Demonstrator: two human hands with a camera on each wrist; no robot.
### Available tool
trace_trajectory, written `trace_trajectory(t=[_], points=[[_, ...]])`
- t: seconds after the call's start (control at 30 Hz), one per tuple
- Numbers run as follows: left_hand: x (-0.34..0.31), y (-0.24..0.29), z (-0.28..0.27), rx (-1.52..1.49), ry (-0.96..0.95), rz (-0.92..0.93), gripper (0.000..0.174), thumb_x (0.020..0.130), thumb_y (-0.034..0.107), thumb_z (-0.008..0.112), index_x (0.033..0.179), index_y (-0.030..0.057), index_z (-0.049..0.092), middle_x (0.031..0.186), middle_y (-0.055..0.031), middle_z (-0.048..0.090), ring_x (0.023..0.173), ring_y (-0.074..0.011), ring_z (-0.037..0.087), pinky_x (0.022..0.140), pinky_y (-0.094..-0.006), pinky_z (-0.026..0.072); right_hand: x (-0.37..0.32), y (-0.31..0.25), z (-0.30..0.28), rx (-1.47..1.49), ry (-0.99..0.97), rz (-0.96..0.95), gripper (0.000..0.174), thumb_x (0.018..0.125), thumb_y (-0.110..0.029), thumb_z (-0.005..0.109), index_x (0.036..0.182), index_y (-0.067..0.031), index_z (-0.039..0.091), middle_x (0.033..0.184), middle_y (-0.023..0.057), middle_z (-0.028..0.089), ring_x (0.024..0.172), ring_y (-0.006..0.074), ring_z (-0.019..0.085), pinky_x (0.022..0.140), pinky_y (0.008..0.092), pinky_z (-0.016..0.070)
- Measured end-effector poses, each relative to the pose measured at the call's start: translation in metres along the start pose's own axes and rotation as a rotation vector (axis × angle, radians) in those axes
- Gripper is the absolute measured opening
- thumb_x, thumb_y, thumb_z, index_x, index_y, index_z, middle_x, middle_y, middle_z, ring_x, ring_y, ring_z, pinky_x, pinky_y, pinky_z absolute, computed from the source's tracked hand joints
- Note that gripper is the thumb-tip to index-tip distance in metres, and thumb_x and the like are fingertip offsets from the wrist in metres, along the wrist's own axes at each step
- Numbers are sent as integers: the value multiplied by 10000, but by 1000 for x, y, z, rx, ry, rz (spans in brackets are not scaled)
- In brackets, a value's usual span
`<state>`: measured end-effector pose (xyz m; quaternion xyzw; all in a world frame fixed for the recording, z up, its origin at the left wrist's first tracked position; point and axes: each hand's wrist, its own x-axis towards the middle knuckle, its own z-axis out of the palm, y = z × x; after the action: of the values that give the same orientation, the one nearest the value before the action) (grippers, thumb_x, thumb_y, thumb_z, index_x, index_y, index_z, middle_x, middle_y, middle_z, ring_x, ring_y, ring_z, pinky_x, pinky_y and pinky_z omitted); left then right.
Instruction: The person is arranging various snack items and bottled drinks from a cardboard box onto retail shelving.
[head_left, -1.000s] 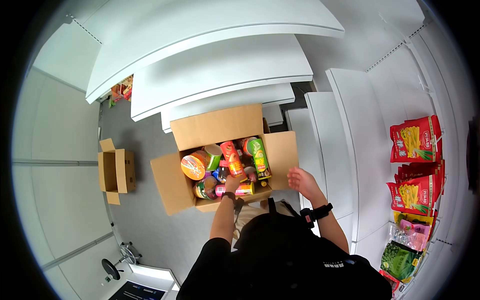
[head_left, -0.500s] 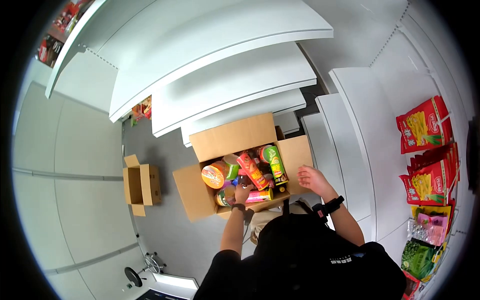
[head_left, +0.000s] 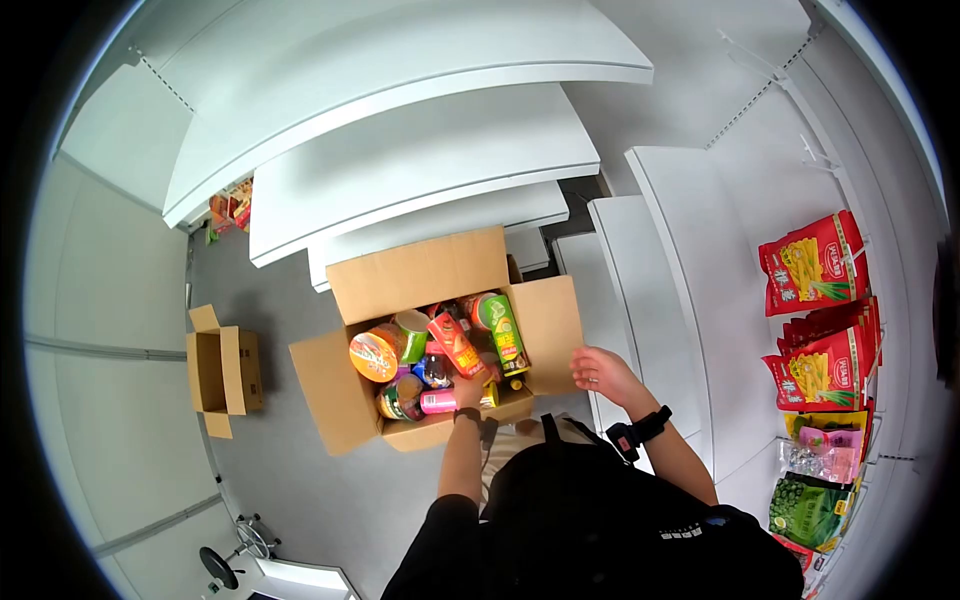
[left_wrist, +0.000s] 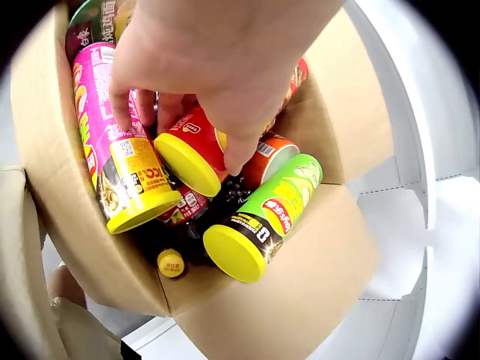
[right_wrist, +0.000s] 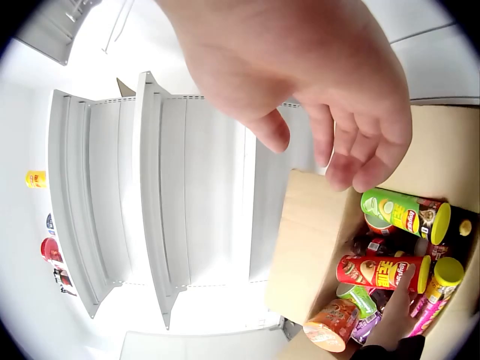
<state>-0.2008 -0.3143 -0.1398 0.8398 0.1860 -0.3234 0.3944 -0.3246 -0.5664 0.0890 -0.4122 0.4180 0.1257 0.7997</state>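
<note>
My left hand point(head_left: 468, 390) reaches into the cardboard box and grips a red chip can point(left_wrist: 191, 150) near its yellow lid, thumb on one side and fingers on the other. A pink chip can point(left_wrist: 120, 142) lies beside the fingers, and a green chip can point(left_wrist: 262, 217) leans on the thumb's side. An orange noodle tub point(head_left: 373, 356) and a dark-capped bottle point(head_left: 435, 366) sit close by in the box. My right hand point(head_left: 608, 375) hovers near the right flap, fingers loosely bent, holding nothing.
The open cardboard box point(head_left: 312, 385) stands before stepped white shelves point(head_left: 430, 130). A smaller open carton point(head_left: 240, 370) is on the floor at left. Red snack bags point(head_left: 815, 265) hang at right. A wheeled stool point(head_left: 250, 540) stands at lower left.
My left hand shifted from the dark bottle among the packed goods to the lidded end of the red chip can. The right hand stays by the right flap. The head view swung.
</note>
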Motion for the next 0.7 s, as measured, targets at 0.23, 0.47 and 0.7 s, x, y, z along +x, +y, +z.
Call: trace_trajectory(t=[0.23,0.47,0.7], points=[[-9,-10,-36,-29,139,170,709,656,383,786,1160,-40,523,1011,-185,659,951,-304,640,830,-375,491,6,15,2,-55,-19,42,304,925,-338,540,1050,-62,569,940,62,611,824,164,589,750,306,499],[-2,-7,-124,-164,294,455,634,716,276,740,1181,-82,500,1039,-208,622,948,-299,615,850,-369,477,17,12,38,-97,-117,15,293,895,-331,587,1004,-59,573,902,37,602,773,126,581,695,271,493],[-81,98,-176,15,185,687,617,734,237,733,1244,-8,486,1066,-196,609,1004,-264,603,846,-357,483,40,12,71,-372,-243,-114,289,875,-274,637,1062,-58,600,926,7,598,817,106,570,705,238,461]])
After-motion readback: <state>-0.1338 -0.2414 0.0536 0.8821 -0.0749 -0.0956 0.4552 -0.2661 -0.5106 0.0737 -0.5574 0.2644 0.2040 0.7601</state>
